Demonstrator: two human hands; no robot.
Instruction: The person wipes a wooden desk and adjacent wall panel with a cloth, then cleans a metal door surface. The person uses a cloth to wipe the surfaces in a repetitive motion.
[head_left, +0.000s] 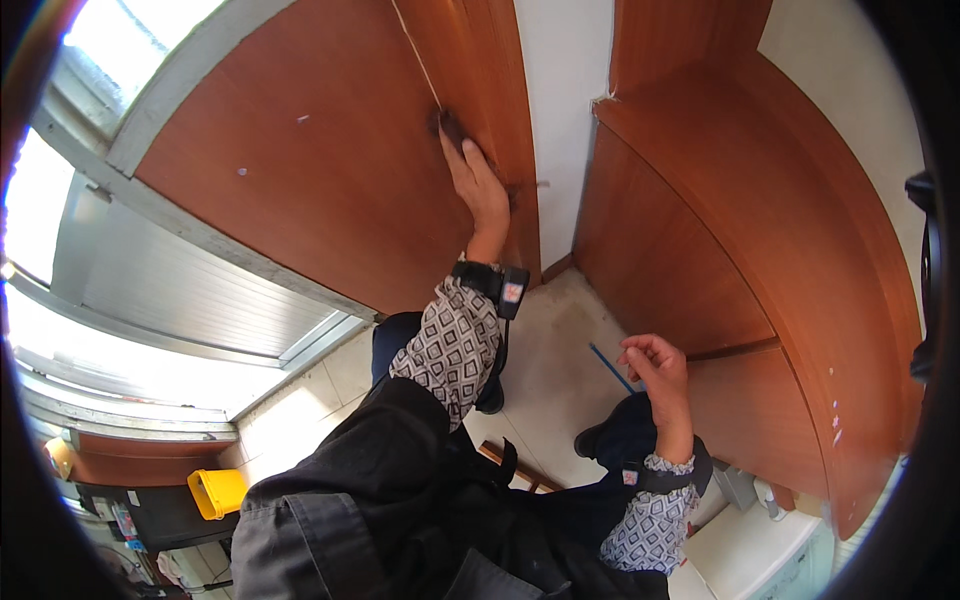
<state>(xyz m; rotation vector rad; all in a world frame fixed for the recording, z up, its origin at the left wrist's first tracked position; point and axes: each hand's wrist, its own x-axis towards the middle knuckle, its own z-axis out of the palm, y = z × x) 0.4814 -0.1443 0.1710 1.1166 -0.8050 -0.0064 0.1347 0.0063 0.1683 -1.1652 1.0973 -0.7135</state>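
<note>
My left hand (480, 187) reaches up to the reddish-brown wooden door panel (315, 150). Its palm and fingers lie along a dark object, perhaps a door handle (454, 129), at the panel's edge strip; how far the fingers close on it is hidden. A pale line runs up the panel from there. Low on the right, in front of a wooden cabinet (667, 240), my right hand (660, 367) hovers with bent fingers and nothing visible in it. A thin blue stick (611, 367) shows just left of it, apart from the fingertips.
A yellow plastic bin (217, 493) stands at lower left by a black surface. A metal-framed door (187, 277) is on the left. Part of a wooden stool (525, 469) shows between my legs on the tiled floor (540, 375). A white wall strip (562, 135) separates panel and cabinet.
</note>
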